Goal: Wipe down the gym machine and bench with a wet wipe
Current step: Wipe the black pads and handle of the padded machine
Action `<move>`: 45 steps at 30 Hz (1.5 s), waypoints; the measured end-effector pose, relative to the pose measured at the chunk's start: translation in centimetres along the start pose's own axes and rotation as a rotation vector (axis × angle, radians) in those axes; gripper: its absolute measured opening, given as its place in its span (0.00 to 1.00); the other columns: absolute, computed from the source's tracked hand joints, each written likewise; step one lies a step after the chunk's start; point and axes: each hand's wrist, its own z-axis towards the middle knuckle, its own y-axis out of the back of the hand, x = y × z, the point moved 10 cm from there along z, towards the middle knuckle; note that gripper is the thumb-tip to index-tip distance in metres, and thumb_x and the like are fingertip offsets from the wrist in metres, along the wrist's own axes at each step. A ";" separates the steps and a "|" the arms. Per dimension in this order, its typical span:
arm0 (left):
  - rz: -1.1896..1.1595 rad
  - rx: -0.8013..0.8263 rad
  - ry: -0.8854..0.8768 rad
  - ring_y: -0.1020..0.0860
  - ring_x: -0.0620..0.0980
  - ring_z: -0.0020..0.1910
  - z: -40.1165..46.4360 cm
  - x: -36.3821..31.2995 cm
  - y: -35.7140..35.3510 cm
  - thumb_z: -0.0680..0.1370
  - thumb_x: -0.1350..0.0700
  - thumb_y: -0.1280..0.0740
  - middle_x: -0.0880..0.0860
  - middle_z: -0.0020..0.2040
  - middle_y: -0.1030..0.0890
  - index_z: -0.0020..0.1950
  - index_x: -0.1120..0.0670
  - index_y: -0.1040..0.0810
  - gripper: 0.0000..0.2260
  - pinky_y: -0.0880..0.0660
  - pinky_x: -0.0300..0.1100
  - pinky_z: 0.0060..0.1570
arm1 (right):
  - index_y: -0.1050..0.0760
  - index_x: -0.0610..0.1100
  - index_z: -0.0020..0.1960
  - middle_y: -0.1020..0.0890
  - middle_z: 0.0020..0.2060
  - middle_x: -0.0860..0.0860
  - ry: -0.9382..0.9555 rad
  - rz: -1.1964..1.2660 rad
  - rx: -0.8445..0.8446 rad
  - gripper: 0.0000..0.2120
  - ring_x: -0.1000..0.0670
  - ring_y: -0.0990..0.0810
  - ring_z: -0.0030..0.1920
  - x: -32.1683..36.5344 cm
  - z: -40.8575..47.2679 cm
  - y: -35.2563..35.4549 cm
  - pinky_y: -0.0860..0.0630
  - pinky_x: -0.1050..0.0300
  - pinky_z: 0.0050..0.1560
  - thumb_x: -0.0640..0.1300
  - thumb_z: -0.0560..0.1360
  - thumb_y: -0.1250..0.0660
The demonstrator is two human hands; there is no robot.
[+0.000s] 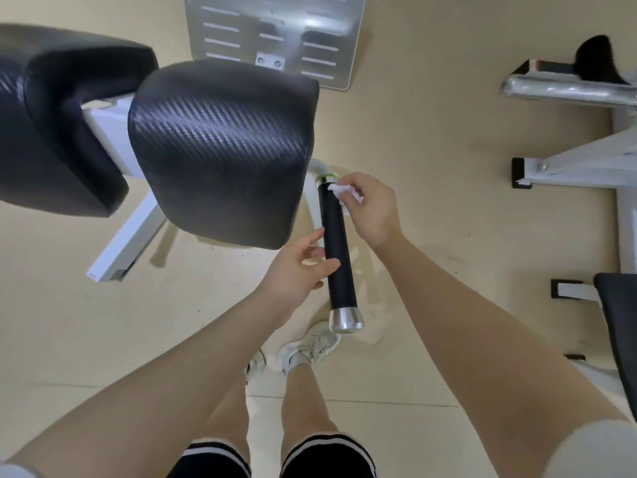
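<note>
A black handle grip (336,236) with a silver end cap (345,319) and a green ring at its top juts toward me from the white machine frame. My right hand (370,207) pinches a crumpled white wet wipe (341,192) against the grip's upper end. My left hand (300,270) reaches the grip from the left, thumb lying across its middle, fingers loosely curled. Two black carbon-textured pads (220,150) sit to the left of the handle.
A metal foot plate (275,36) lies on the beige floor at the back. Another machine's white frame and chrome bar (568,89) stand at the right, with a black pad (618,326) at the right edge. My legs and white shoes are below the handle.
</note>
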 end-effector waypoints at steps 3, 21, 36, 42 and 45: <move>0.011 0.007 0.009 0.22 0.47 0.52 -0.1 -0.2 -0.1 0.75 0.60 0.32 0.52 0.58 0.22 0.70 0.47 0.31 0.25 0.24 0.38 0.48 | 0.17 0.40 0.46 0.23 0.37 0.59 0.131 0.014 0.061 0.07 0.65 0.25 0.40 1.1 -1.3 0.5 0.34 0.75 0.44 0.36 0.75 0.35; -0.298 0.077 0.245 0.23 0.54 0.45 0.2 1.1 0.0 0.79 0.50 0.43 0.53 0.52 0.21 0.62 0.49 0.23 0.14 0.25 0.46 0.48 | 0.21 0.37 0.53 0.19 0.44 0.44 0.085 -0.164 0.203 0.08 0.54 0.27 0.42 4.7 -4.6 2.0 0.36 0.76 0.41 0.39 0.76 0.36; -0.255 -0.138 0.269 0.22 0.51 0.43 -0.9 4.4 2.5 0.82 0.47 0.49 0.52 0.45 0.19 0.48 0.53 0.24 0.17 0.27 0.42 0.45 | 0.20 0.36 0.54 0.22 0.53 0.40 0.286 -0.529 0.431 0.11 0.40 0.25 0.55 4.9 -0.2 -3.4 0.35 0.59 0.54 0.39 0.78 0.40; -0.251 -0.120 0.240 0.23 0.50 0.40 -0.7 3.0 1.2 0.82 0.49 0.49 0.51 0.42 0.20 0.48 0.53 0.24 0.17 0.27 0.43 0.47 | 0.22 0.36 0.55 0.23 0.51 0.42 0.238 -0.458 0.719 0.12 0.41 0.25 0.56 5.4 -7.5 -4.0 0.33 0.57 0.54 0.38 0.78 0.41; -0.238 -0.091 0.195 0.23 0.51 0.41 -0.8 2.2 0.4 0.81 0.52 0.47 0.53 0.45 0.21 0.57 0.56 0.24 0.15 0.27 0.47 0.53 | 0.20 0.38 0.53 0.21 0.53 0.43 0.307 -0.382 0.849 0.11 0.44 0.23 0.55 5.7 -12.2 -3.6 0.29 0.54 0.57 0.40 0.77 0.39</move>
